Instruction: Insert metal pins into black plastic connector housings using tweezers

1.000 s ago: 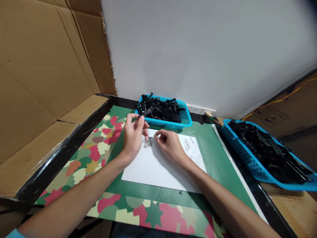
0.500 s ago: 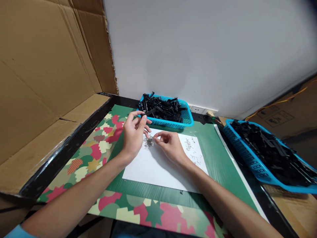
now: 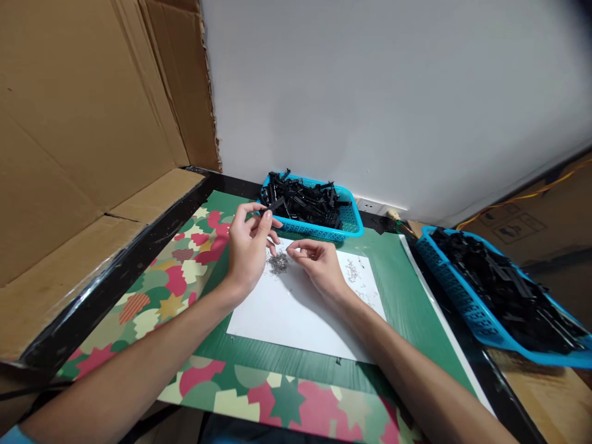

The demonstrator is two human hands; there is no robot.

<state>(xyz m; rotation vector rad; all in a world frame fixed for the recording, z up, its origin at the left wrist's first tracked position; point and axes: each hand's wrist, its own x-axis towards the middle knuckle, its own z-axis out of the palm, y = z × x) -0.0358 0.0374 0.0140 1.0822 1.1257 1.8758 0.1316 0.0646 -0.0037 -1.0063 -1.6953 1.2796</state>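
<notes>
A thin black plastic strip (image 3: 274,206) is pinched between the thumb and forefinger of my left hand (image 3: 247,250), with the other fingers loosely curled below. On the white sheet (image 3: 272,317) lies a pile of tiny silvery metal pieces (image 3: 278,264), just under the left fingers. My right hand (image 3: 321,266) is beside that pile, thumb and forefinger pressed together; whatever is between them is too small to make out. Further right on the sheet, more tiny metal pieces (image 3: 353,271) are scattered, partly hidden by my right hand and forearm.
A blue basket (image 3: 356,225) full of black plastic strips stands behind the sheet against the wall. Another blue basket (image 3: 476,317) of black parts is at the right. Cardboard (image 3: 83,111) walls off the left side. A green patterned mat (image 3: 259,354) covers the table.
My right fingers have shifted slightly up from the metal pile, exposing more of it. My left hand still grips the black strip, now tilted a little higher. The view has shifted slightly.
</notes>
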